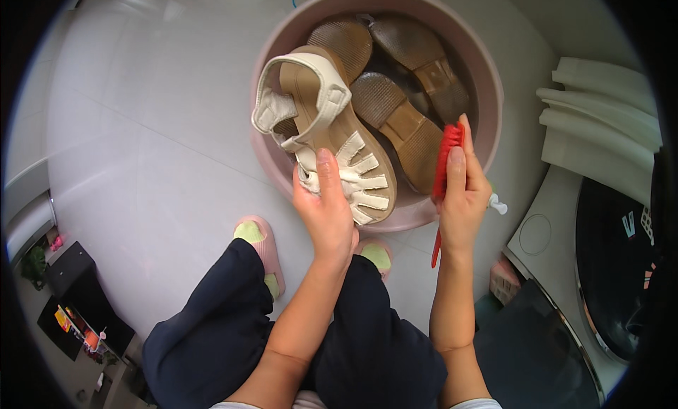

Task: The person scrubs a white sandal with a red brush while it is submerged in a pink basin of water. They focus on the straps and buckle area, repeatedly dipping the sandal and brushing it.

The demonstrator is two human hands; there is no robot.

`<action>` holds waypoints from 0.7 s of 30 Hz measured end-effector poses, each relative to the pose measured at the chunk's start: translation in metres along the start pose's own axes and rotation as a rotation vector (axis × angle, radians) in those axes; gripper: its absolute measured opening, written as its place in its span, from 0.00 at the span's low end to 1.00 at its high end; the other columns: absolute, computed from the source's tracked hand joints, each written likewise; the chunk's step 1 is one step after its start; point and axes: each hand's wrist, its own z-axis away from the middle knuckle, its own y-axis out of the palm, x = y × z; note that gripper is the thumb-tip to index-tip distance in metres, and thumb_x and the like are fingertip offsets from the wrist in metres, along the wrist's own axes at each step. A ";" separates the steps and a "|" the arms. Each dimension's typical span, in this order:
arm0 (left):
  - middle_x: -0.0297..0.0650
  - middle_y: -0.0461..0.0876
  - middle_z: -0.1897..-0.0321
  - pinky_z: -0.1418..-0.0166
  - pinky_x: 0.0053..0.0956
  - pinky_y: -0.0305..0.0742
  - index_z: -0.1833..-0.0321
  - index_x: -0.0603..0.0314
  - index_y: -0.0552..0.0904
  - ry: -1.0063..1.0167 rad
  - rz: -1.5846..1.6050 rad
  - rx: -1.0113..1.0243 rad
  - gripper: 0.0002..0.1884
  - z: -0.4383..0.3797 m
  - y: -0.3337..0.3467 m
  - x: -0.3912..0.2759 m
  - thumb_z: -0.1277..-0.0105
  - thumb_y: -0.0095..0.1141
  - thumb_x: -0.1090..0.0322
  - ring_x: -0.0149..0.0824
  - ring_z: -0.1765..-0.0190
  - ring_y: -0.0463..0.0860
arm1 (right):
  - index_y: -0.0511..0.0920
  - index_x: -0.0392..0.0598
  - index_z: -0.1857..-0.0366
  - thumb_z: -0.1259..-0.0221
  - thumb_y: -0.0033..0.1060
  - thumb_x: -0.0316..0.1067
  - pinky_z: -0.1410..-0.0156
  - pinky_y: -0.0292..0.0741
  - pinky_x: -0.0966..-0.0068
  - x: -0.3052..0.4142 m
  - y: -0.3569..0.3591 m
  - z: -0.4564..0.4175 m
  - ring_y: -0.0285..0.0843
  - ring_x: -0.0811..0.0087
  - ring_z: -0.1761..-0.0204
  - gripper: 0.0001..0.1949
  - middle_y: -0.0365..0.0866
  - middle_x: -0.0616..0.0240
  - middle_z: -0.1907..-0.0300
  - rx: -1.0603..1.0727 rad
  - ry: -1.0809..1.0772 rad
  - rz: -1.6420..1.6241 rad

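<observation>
A white strappy sandal (365, 170) with a tan insole is gripped by my left hand (328, 213), thumb across its straps. It is held over the left side of a round pink basin (490, 112), its ankle strap towards the far rim. My right hand (463, 197) holds a red scrubbing brush (447, 157) over the basin's right side, bristles facing left towards the sandal and apart from it. In the basin, more footwear lies in water with brown ridged soles up: one shoe (405, 128) in the middle, another (424, 59) behind it, and a third sole (341, 41) partly hidden by the sandal.
A white nozzle (497, 204) shows beyond my right hand. My feet in pink slippers (267, 250) rest on the pale tiled floor (159, 144). At right stand a white appliance with a dark lid (604, 260) and pale stacked panels (598, 117). Dark furniture (79, 282) is at left.
</observation>
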 end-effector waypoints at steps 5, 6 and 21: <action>0.34 0.81 0.53 0.44 0.22 0.75 0.43 0.64 0.76 -0.075 0.036 0.032 0.13 0.006 0.003 0.000 0.21 0.54 0.63 0.24 0.51 0.79 | 0.69 0.45 0.27 0.21 0.47 0.38 0.70 0.58 0.90 0.016 0.009 0.032 0.58 0.91 0.75 0.22 0.75 0.80 0.68 0.140 0.222 -0.179; 0.34 0.81 0.53 0.45 0.22 0.76 0.43 0.64 0.76 -0.068 0.037 0.036 0.13 0.005 0.004 0.000 0.21 0.54 0.63 0.24 0.51 0.79 | 0.68 0.45 0.26 0.20 0.46 0.40 0.74 0.55 0.89 0.017 0.011 0.038 0.58 0.90 0.78 0.23 0.73 0.79 0.72 0.146 0.197 -0.140; 0.39 0.83 0.49 0.45 0.24 0.78 0.38 0.66 0.74 -0.015 -0.024 0.085 0.21 -0.005 -0.006 -0.011 0.29 0.64 0.68 0.27 0.50 0.82 | 0.76 0.42 0.33 0.33 0.63 0.26 0.61 0.72 0.78 0.007 0.024 0.065 0.72 0.76 0.72 0.23 0.76 0.63 0.74 0.214 -0.144 0.151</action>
